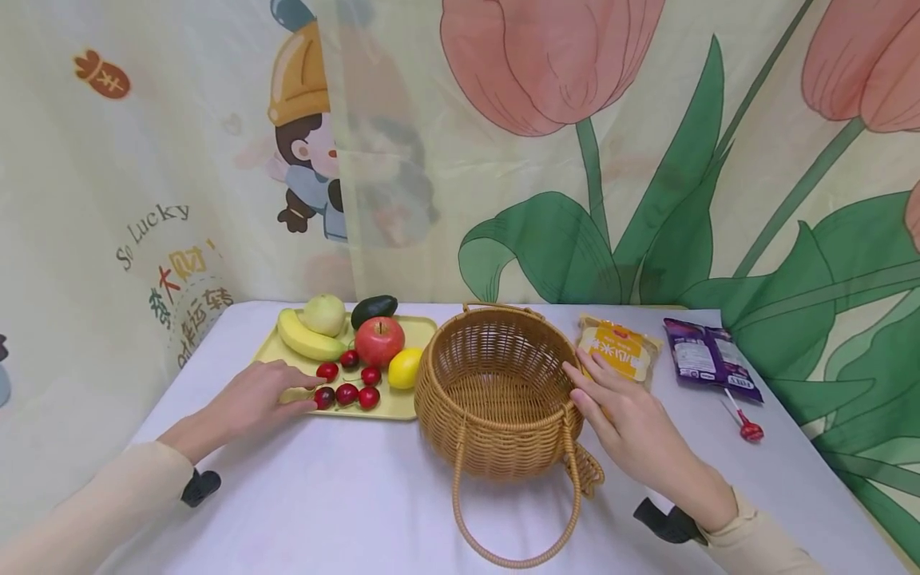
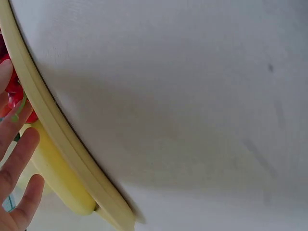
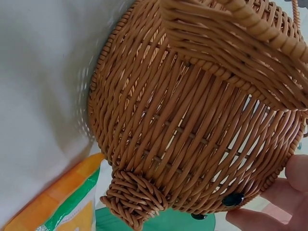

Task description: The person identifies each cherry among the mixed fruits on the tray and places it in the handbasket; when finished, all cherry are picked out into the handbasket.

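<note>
My left hand (image 1: 262, 395) reaches over the left edge of a yellow tray (image 1: 391, 407), thumb and fingertips right at a dark red cherry (image 1: 324, 397). In the left wrist view its fingers (image 2: 19, 159) are spread beside a banana (image 2: 62, 175). More cherries (image 1: 346, 394) lie close by on the tray. My right hand (image 1: 636, 415), fingers mostly straight, rests against the right rim of a brown wicker basket (image 1: 496, 447). The right wrist view shows its fingertips by a black bead eye (image 3: 233, 199) on the basket's woven side.
The tray also bears an apple (image 1: 379, 341), a lemon (image 1: 406, 369), an avocado (image 1: 374, 309) and a pale round fruit (image 1: 325, 314). Right of the basket lie an orange-yellow snack bag (image 1: 621, 349), a purple packet (image 1: 707, 359) and a red lollipop (image 1: 751, 431). The basket handle (image 1: 517, 563) hangs toward the front.
</note>
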### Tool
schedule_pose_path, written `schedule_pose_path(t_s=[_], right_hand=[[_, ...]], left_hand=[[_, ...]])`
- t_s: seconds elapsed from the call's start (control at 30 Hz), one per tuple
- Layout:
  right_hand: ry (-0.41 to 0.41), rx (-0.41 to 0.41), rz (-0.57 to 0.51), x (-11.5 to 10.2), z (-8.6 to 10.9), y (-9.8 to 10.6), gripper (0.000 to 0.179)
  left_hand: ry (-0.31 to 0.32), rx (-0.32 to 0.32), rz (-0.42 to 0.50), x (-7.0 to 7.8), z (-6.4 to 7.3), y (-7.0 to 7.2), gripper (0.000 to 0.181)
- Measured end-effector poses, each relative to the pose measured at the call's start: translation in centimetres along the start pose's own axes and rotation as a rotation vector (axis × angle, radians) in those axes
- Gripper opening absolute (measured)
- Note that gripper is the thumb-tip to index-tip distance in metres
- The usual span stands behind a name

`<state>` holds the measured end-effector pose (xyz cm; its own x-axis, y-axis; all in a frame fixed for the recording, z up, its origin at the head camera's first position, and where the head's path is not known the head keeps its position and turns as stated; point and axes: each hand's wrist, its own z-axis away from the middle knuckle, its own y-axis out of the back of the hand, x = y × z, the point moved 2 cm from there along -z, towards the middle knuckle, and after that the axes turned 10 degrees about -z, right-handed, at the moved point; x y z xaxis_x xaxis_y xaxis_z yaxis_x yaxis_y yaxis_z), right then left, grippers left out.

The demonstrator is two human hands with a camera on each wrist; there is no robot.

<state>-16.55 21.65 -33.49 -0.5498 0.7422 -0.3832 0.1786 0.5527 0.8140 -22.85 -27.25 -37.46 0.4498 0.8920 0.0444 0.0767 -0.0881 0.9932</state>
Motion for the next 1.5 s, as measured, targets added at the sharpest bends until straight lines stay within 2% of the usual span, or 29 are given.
schedule_pose_path(t_s=[0.1,0.27,0.37,0.9,1.13,1.3,1.4,1.5], right_hand=[[-0.011,-0.009,0.0,-0.1,-0.1,0.1,0.043],[-0.018,-0.012,0.007,-0.1,0.0,0.1,0.043],[-0.02,-0.013,0.009,0.0,0.0,0.0,0.043],[0.018,0.011,0.009,0.0,0.0,0.0,0.042],[0.026,0.011,0.001,0.0,0.0,-0.1,0.042],[0.046,0.023,0.0,-0.1,0.0,-0.2,0.041],[0.055,0.031,0.001,-0.1,0.0,-0.1,0.041],[0.058,0.036,0.003,0.0,0.1,0.0,0.041]], left_hand=[[-0.022,0.009,-0.013,0.2,-0.2,0.1,0.035],[-0.1,0.073,-0.06,0.7,-0.6,0.4,0.033],[-0.125,0.072,-0.077,0.8,-0.7,0.3,0.033],[-0.117,0.065,-0.103,1.1,-1.0,0.0,0.031],[-0.125,0.141,-0.087,1.0,-0.4,-0.1,0.032],[-0.124,0.147,-0.057,0.8,-0.1,1.5,0.03],[-0.136,0.141,-0.042,1.0,-0.4,3.0,0.031],[-0.135,0.131,-0.009,1.8,-1.0,4.9,0.033]])
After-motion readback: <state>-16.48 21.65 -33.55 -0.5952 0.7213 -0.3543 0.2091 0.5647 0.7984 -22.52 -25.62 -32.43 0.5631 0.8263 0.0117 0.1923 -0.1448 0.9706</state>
